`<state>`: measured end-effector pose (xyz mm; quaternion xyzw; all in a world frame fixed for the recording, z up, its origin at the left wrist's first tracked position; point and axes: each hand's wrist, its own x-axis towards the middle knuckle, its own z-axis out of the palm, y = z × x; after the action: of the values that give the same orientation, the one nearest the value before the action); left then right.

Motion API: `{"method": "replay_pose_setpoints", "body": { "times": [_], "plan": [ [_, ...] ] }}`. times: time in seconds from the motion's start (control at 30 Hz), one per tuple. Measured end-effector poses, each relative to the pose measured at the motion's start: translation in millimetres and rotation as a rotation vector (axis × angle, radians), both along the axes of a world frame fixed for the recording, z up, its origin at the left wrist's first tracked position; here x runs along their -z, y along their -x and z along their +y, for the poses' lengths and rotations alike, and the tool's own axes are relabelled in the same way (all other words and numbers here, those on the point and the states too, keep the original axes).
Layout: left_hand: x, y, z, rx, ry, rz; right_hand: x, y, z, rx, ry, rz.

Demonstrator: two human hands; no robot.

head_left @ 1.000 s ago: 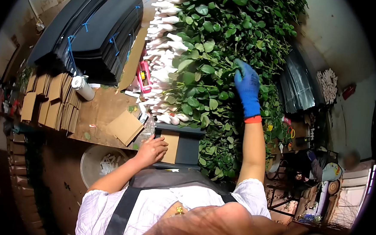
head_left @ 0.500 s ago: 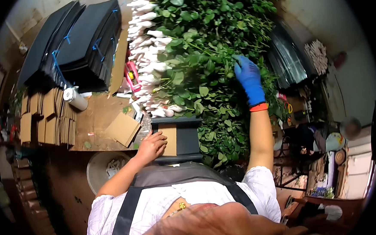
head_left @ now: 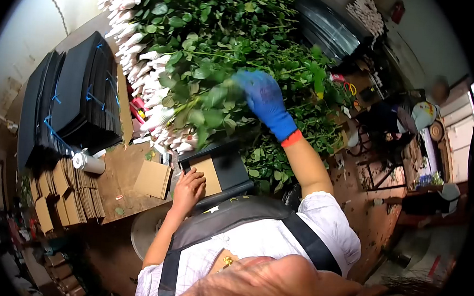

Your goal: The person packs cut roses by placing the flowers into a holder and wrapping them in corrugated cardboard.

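Note:
My right hand (head_left: 262,98), in a blue glove with an orange cuff, is closed on a leafy rose stem (head_left: 213,95) above the pile of greenery (head_left: 217,30). Motion blurs the fingertips and leaves. To the left along the pile run the flower heads (head_left: 155,67), sheathed in white netting. My left hand (head_left: 189,187) is bare, its fingers lying on the left edge of a brown cardboard piece (head_left: 207,176). That cardboard rests in a black tray-like holder (head_left: 230,172) against my apron.
Black sheets (head_left: 80,87) tied with blue string stand at the left. Near them are cardboard stacks (head_left: 69,192), a white bottle (head_left: 88,163) and loose cardboard (head_left: 153,179) on the wooden table (head_left: 123,187). Orange-handled scissors (head_left: 350,90) lie at right. A bin (head_left: 144,232) stands below.
My right hand has drawn back leftward over the greenery, bringing a leafy stem with it. My left hand stays on the cardboard. The whole view has turned and shifted.

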<state>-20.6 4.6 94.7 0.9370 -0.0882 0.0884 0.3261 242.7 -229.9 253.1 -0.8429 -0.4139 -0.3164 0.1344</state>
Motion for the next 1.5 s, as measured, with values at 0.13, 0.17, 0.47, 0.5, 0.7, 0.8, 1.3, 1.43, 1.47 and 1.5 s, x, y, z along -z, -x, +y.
{"method": "replay_pose_setpoints", "body": {
  "times": [0.13, 0.17, 0.47, 0.5, 0.7, 0.8, 1.3, 1.43, 1.47, 1.5],
  "plan": [
    [1, 3, 1, -0.07, 0.103, 0.084, -1, 75, -27, -0.157, 0.2, 0.131],
    [5, 7, 2, -0.118, 0.158, 0.174, 15, 89, -37, -0.162, 0.248, 0.292],
    [-17, -2, 5, 0.067, 0.056, 0.133, 120, 137, -92, 0.215, 0.744, 0.787],
    [-14, -2, 5, 0.058, 0.061, 0.135, 121, 138, -90, 0.237, 0.775, 0.82],
    [-18, 0, 6, 0.104, 0.028, 0.168, 144, 142, -95, 0.325, 0.773, 0.889],
    [-19, -1, 5, 0.13, 0.008, 0.187, 134, 130, -91, 0.276, 0.759, 1.036],
    [-30, -1, 0, 0.162, -0.013, 0.174, 62, -125, 22, 0.17, -0.225, -0.015],
    [-24, 1, 2, 0.148, 0.049, 0.216, 71, -163, 47, 0.378, 0.135, 0.36],
    [-21, 0, 3, 0.139, 0.068, 0.222, 75, -162, 43, 0.314, -0.097, 0.232],
    [-21, -2, 3, 0.135, 0.06, 0.213, 64, -149, 34, 0.262, -0.147, 0.143]
  ]
}}
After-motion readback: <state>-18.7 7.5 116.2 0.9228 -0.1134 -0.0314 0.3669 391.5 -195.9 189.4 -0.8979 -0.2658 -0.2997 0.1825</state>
